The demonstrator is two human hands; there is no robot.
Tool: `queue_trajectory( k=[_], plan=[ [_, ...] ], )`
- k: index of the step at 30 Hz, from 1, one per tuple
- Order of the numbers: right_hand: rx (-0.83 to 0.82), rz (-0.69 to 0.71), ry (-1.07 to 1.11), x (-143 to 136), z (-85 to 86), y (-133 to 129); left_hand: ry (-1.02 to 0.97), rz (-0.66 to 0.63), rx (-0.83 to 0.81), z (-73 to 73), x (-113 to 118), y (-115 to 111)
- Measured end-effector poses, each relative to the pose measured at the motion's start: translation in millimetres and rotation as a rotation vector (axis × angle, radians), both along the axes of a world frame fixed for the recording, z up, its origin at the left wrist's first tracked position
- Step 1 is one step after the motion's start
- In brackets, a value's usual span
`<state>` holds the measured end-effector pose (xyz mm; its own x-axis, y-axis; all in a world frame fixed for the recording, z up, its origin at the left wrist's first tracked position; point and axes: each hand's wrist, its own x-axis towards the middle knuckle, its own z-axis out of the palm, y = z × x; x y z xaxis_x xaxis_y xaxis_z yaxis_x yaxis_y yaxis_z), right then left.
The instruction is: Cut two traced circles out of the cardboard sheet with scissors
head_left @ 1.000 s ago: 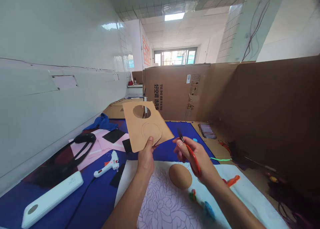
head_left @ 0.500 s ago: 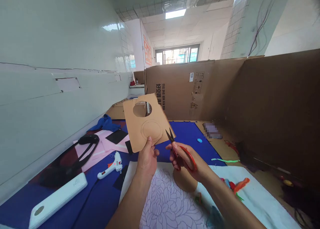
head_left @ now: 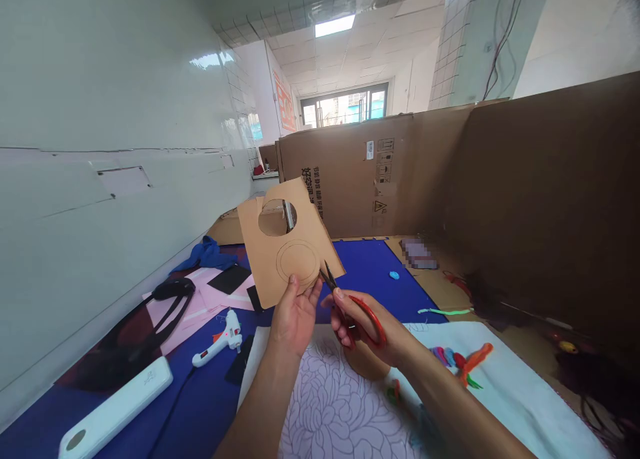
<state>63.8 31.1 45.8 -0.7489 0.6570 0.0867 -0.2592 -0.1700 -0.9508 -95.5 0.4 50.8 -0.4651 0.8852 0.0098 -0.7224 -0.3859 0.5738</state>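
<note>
My left hand grips a brown cardboard sheet by its lower edge, thumb on the front. The sheet has a round hole in its upper part and two drawn rings, one inside the other, below it. In my right hand is a pair of scissors with red handles. Their dark blades are parted and reach the sheet's right side, beside the outer ring. Under my right hand a brown cardboard disc lies on a white sheet printed with flower outlines.
At left on the blue mat lie a white glue gun, a long white device, black straps and pink sheets. Coloured fuzzy strips lie at right. Tall cardboard walls stand behind and at right.
The scissors have moved left, and their blades now meet the cardboard sheet's right side. My left fingers have spread behind the sheet. The whole view has shifted slightly.
</note>
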Motion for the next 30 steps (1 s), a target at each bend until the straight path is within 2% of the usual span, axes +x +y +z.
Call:
queue_trajectory(
  k=[6, 13, 23, 30],
  plan=[
    [-0.019, -0.051, 0.046, -2, 1.2, 0, 0.024, -0.027, 0.012, -3.4, 5, 0],
    [0.012, -0.141, 0.061, -5, 1.2, 0, 0.059, -0.139, 0.0, -7.6, 15, -1],
    [0.08, -0.19, 0.039, -7, -3.1, 2, 0.061, -0.093, 0.037, -13.8, 23, 0],
    [0.112, -0.207, 0.013, -6, -1.2, 2, 0.059, -0.061, 0.065, -12.2, 25, 1]
  ],
)
